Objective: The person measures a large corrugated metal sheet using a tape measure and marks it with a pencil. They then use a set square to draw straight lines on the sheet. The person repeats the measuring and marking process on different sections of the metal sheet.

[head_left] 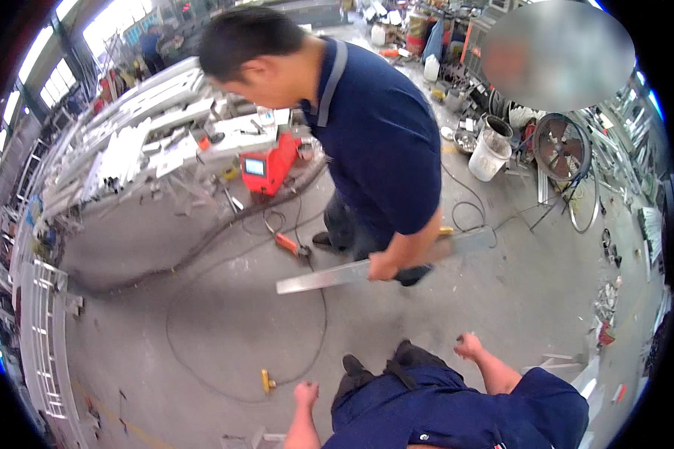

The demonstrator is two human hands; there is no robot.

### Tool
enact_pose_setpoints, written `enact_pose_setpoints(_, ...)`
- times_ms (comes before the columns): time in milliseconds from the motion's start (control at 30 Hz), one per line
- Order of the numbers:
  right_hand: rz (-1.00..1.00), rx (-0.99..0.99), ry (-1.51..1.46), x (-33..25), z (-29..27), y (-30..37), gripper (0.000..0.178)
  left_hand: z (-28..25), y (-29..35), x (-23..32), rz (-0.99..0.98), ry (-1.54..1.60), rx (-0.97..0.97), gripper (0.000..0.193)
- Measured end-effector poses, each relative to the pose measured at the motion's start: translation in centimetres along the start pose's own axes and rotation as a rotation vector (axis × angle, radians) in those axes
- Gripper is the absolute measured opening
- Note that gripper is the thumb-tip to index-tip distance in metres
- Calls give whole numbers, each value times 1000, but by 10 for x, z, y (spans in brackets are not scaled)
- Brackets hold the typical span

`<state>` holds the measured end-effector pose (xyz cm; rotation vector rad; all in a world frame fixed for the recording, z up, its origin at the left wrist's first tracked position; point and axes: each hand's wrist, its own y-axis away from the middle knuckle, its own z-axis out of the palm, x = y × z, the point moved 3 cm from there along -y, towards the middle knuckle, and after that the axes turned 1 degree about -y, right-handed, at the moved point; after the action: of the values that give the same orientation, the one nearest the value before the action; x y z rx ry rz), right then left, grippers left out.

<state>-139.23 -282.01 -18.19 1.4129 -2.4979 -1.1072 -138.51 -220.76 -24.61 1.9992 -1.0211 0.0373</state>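
My left hand (305,392) hangs low beside my left leg, fingers curled in, with nothing visible in it. Out to the right of my body is my right hand (469,346), its fingers closed; a small dark spot shows at them, too small to name. Ahead of me a co-worker in a dark blue shirt (382,135) carries a long silvery metal bar (322,278) level in one hand. On the floor, a yellow plug-like piece (267,382) at a cable's end lies nearest my left hand. An orange hand-held power tool (287,244) lies farther off, by the co-worker's feet.
A thick dark hose (202,245) and a looped thin cable (169,329) cross the grey floor. Behind the co-worker stand a red machine with a screen (268,166) and piled metal profiles (138,135). White buckets (490,156) and a round fan (562,147) stand far right; a white frame (46,337) is left.
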Motion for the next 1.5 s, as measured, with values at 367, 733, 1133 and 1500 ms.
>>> enact_pose_setpoints(367,-217,-158,78,-92,-57,-96,44,41,65,57,-180,47,60,37)
enact_pose_setpoints(733,-52,-249,-33,-99,-99,-182,45,38,120,86,-231,4,172,38)
enact_pose_setpoints(1133,45,-274,-179,-147,-73,-90,46,16,28,80,-107,55,-64,39)
enact_pose_setpoints(1500,144,-152,-161,-126,-84,-108,45,16,-39,147,192,-191,-168,40)
